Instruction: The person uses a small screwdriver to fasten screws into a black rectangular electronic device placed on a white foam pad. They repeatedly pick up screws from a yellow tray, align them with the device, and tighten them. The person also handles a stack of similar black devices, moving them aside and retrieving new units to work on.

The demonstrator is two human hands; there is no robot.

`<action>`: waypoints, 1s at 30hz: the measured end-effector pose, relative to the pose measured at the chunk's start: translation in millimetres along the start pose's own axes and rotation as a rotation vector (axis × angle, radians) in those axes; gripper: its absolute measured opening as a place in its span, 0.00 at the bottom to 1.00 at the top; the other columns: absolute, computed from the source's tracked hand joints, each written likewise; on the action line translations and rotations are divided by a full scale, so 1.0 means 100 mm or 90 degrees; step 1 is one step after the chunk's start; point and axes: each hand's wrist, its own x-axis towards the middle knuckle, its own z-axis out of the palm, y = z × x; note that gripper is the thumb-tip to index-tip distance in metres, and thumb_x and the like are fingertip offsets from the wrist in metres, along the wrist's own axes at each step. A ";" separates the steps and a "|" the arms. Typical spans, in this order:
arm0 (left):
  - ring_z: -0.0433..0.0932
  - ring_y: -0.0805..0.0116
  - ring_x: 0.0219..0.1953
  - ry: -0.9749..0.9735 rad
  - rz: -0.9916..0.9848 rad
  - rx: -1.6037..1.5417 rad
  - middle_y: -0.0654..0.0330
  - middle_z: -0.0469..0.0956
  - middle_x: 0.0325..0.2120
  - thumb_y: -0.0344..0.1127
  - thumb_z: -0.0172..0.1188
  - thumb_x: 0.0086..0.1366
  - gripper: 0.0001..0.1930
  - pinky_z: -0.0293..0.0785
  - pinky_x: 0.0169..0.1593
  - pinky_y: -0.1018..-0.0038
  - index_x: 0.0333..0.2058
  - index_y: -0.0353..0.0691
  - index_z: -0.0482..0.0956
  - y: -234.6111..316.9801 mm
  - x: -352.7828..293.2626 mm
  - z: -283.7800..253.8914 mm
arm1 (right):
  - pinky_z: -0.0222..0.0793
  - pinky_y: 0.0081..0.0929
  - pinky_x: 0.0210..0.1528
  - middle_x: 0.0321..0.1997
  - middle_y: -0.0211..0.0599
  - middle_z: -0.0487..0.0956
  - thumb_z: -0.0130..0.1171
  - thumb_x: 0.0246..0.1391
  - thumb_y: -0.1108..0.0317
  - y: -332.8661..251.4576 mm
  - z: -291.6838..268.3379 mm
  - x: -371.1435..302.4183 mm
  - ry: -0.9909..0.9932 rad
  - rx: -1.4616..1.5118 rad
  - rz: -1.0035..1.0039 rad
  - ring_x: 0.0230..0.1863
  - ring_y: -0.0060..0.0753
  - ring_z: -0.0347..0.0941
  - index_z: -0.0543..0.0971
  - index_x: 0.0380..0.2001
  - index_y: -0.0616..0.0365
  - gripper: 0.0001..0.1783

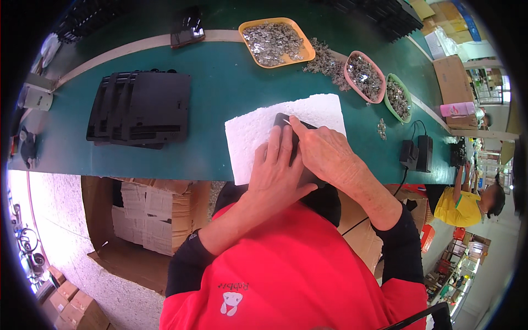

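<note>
A black plastic part point(280, 117) lies on a white foam sheet point(242, 140) at the table's near edge, mostly covered by my hands. My left hand point(274, 168) rests flat on it, fingers stretched out and slightly apart. Close beside it, my right hand point(329, 157) is closed, its index finger pointing to the part's far end. A small pale sliver shows by that fingertip. What the right fingers hold is hidden.
Stacked black plastic housings point(157, 102) sit left on the green table point(220, 71). Small metal pieces fill yellow point(245, 30), pink point(347, 67) and green trays point(407, 118); more lie loose. Black adapters point(424, 154) stand right. A person in yellow point(459, 209) is farther right.
</note>
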 end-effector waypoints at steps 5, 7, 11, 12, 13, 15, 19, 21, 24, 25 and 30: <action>0.54 0.39 0.64 0.000 -0.001 0.003 0.44 0.62 0.60 0.54 0.72 0.42 0.43 0.58 0.55 0.52 0.56 0.42 0.70 0.00 -0.01 0.00 | 0.72 0.49 0.38 0.31 0.58 0.79 0.47 0.57 0.71 -0.03 -0.01 -0.02 0.017 0.050 0.010 0.35 0.60 0.77 0.66 0.59 0.65 0.26; 0.54 0.38 0.64 0.000 0.004 0.002 0.44 0.61 0.60 0.54 0.72 0.42 0.43 0.58 0.56 0.52 0.57 0.42 0.69 -0.01 0.00 0.01 | 0.72 0.50 0.40 0.33 0.60 0.79 0.46 0.57 0.71 -0.05 -0.03 0.00 0.009 0.070 0.030 0.37 0.60 0.77 0.67 0.58 0.65 0.24; 0.53 0.38 0.64 -0.010 -0.008 -0.009 0.43 0.59 0.61 0.53 0.73 0.42 0.45 0.57 0.56 0.51 0.58 0.42 0.67 0.01 0.00 0.00 | 0.70 0.51 0.44 0.36 0.61 0.78 0.43 0.60 0.71 -0.09 -0.03 0.03 0.028 0.132 0.070 0.40 0.61 0.76 0.70 0.56 0.65 0.22; 0.53 0.38 0.64 -0.009 -0.009 -0.009 0.43 0.59 0.61 0.52 0.73 0.42 0.45 0.57 0.56 0.51 0.59 0.42 0.66 0.00 0.00 -0.01 | 0.70 0.51 0.44 0.36 0.62 0.78 0.42 0.60 0.71 -0.11 -0.04 0.03 0.035 0.149 0.084 0.41 0.61 0.76 0.71 0.55 0.65 0.21; 0.53 0.37 0.64 -0.006 -0.010 -0.011 0.43 0.58 0.61 0.52 0.73 0.42 0.45 0.57 0.57 0.51 0.59 0.42 0.66 0.01 0.00 0.00 | 0.70 0.50 0.45 0.37 0.61 0.78 0.42 0.60 0.71 -0.12 -0.05 0.04 0.031 0.145 0.085 0.42 0.60 0.76 0.72 0.54 0.65 0.21; 0.53 0.37 0.64 -0.002 -0.006 -0.021 0.44 0.59 0.61 0.51 0.73 0.42 0.45 0.57 0.57 0.51 0.59 0.42 0.66 0.00 0.00 0.00 | 0.71 0.49 0.47 0.38 0.60 0.78 0.41 0.60 0.70 -0.11 -0.08 0.08 0.023 0.137 0.086 0.43 0.60 0.75 0.73 0.53 0.64 0.20; 0.53 0.37 0.63 0.004 0.003 -0.037 0.48 0.61 0.60 0.50 0.74 0.42 0.45 0.57 0.57 0.51 0.59 0.43 0.65 -0.01 -0.01 0.01 | 0.72 0.47 0.48 0.40 0.58 0.79 0.42 0.60 0.70 -0.17 -0.19 0.17 -0.048 0.083 0.130 0.44 0.59 0.75 0.75 0.51 0.64 0.19; 0.53 0.38 0.63 -0.001 0.017 -0.007 0.39 0.58 0.60 0.54 0.71 0.44 0.44 0.58 0.56 0.52 0.57 0.36 0.66 -0.01 -0.01 0.01 | 0.72 0.46 0.48 0.41 0.57 0.79 0.43 0.58 0.71 -0.23 -0.25 0.18 -0.087 0.058 0.145 0.44 0.58 0.76 0.76 0.48 0.64 0.19; 0.53 0.38 0.63 0.001 0.007 -0.017 0.44 0.60 0.59 0.52 0.72 0.43 0.45 0.58 0.56 0.52 0.59 0.39 0.65 0.02 -0.02 0.02 | 0.73 0.46 0.46 0.40 0.57 0.79 0.46 0.55 0.70 -0.17 -0.23 0.23 -0.061 0.011 0.068 0.44 0.57 0.76 0.78 0.43 0.66 0.17; 0.53 0.37 0.63 0.004 0.000 -0.025 0.49 0.62 0.59 0.50 0.74 0.42 0.46 0.57 0.56 0.52 0.60 0.42 0.64 0.02 -0.01 0.02 | 0.73 0.45 0.45 0.39 0.58 0.79 0.47 0.54 0.70 -0.19 -0.29 0.26 -0.086 0.006 0.070 0.43 0.56 0.77 0.78 0.41 0.66 0.16; 0.54 0.37 0.62 -0.001 0.007 -0.008 0.38 0.59 0.58 0.53 0.71 0.44 0.43 0.59 0.55 0.53 0.55 0.32 0.68 0.01 0.00 0.00 | 0.75 0.44 0.40 0.35 0.59 0.80 0.48 0.49 0.72 -0.29 -0.55 0.47 -0.218 -0.069 0.022 0.39 0.54 0.79 0.80 0.32 0.69 0.13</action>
